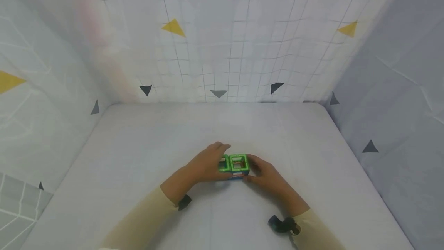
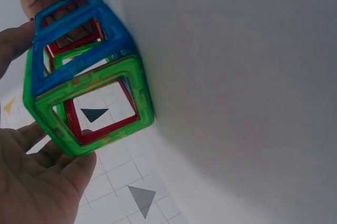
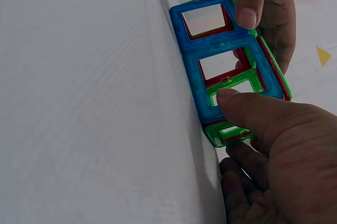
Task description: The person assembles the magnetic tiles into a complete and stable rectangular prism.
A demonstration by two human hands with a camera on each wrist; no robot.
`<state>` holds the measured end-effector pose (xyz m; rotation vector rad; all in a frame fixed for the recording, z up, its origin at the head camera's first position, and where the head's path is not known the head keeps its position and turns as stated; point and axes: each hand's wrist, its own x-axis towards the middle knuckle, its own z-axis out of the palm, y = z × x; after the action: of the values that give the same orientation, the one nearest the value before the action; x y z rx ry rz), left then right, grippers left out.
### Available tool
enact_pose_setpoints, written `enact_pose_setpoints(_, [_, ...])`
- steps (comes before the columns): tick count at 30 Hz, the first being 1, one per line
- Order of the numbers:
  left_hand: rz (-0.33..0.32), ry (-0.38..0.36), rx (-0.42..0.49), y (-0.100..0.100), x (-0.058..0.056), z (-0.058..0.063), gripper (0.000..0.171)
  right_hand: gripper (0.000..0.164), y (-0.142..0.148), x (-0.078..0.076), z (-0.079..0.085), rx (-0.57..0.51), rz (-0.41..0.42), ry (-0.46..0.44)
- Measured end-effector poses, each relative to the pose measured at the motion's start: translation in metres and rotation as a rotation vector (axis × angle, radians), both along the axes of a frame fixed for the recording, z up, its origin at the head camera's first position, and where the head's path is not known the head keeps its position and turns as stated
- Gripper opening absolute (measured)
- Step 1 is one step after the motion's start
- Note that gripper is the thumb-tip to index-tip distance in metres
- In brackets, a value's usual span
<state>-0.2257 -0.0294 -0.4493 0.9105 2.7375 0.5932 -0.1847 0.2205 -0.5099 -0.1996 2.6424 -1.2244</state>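
Observation:
Two open-frame cubes built of magnetic tiles [image 1: 239, 163] stand side by side on the white table, touching each other. Their tops are green, the near faces blue, and red frames show at the back. My left hand [image 1: 208, 165] grips the left cube, its thumb along the near blue face and its fingers over the far side, hiding part of that cube. At the right end, my right hand [image 1: 268, 176] pinches the other cube; in the right wrist view its thumb [image 3: 247, 111] lies on the blue tile [image 3: 197, 90], with the fingers behind.
The white table [image 1: 138, 134] reaches to a pale, gridded back curtain [image 1: 208, 57] with yellow and dark triangles. Grey side curtains [image 1: 392, 88] flank it. A dark strap piece [image 1: 282, 223] sits at the right wrist, another piece [image 1: 185, 202] at the left.

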Motion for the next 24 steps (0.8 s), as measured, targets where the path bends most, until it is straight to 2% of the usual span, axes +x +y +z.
enact_pose_setpoints(8, [0.010, 0.020, 0.036, -0.009, 0.002, -0.006, 0.091, 0.082, 0.001, 0.001, 0.000, 0.018, -0.012, -0.006])
enact_pose_setpoints(14, [0.032, 0.005, 0.063, -0.012, 0.006, -0.005, 0.090, 0.080, 0.001, 0.001, 0.000, 0.003, 0.001, 0.015])
enact_pose_setpoints(18, [0.071, 0.007, 0.058, -0.013, 0.009, -0.004, 0.087, 0.081, 0.001, 0.001, 0.001, 0.011, -0.006, 0.009])
enact_pose_setpoints(23, [0.169, -0.024, 0.076, -0.017, 0.014, -0.002, 0.079, 0.088, 0.000, 0.005, 0.006, 0.037, 0.015, -0.001])
enact_pose_setpoints(24, [0.189, -0.009, 0.074, -0.019, 0.015, -0.002, 0.077, 0.089, 0.000, 0.006, 0.008, 0.044, 0.020, -0.003])
